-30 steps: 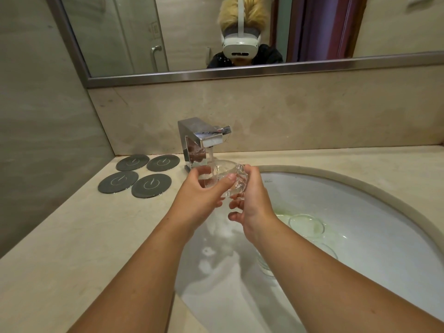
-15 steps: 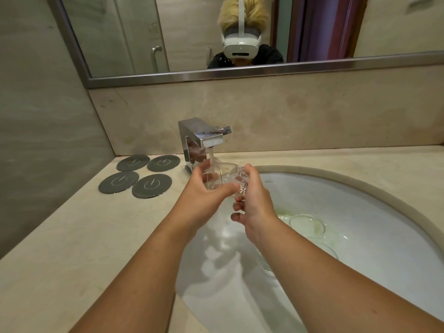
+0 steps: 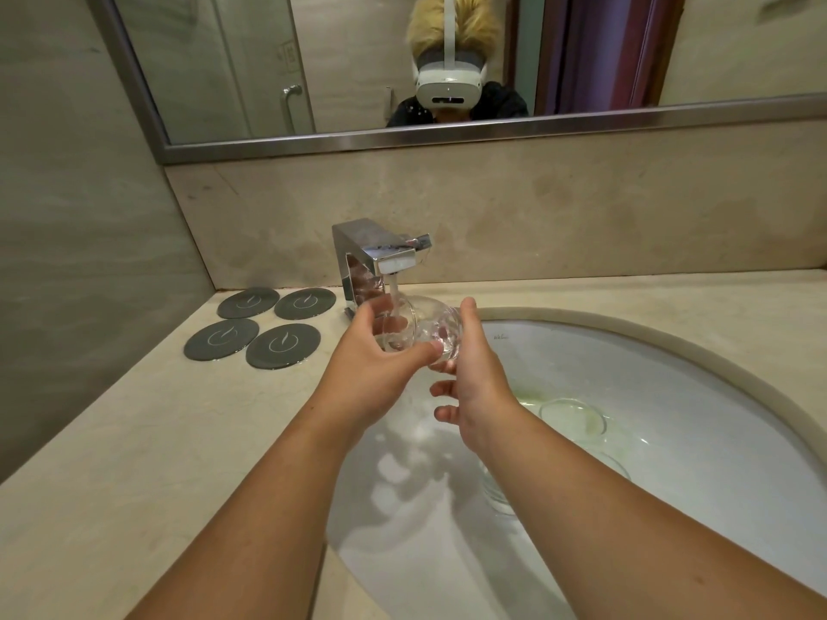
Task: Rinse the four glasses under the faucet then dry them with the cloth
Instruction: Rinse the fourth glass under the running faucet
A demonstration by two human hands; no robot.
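A clear glass (image 3: 425, 328) is tilted on its side under the chrome faucet (image 3: 371, 261), and running water falls into its mouth. My left hand (image 3: 376, 360) grips the glass at its open end, thumb across the front. My right hand (image 3: 470, 373) holds the base end, with its lower fingers spread free below. More clear glasses lie in the white sink: one (image 3: 573, 418) to the right of my right hand and another (image 3: 496, 494) partly hidden under my right forearm. No cloth is in view.
Several dark round coasters (image 3: 255, 335) lie on the beige counter left of the faucet. The sink basin rim (image 3: 671, 342) curves across the right. A stone backsplash and a mirror (image 3: 402, 60) rise behind; a wall closes the left side.
Both hands have lifted the glass a little toward the spout and tilted it, so the stream now runs into its mouth. My left fingers have shifted around the rim.
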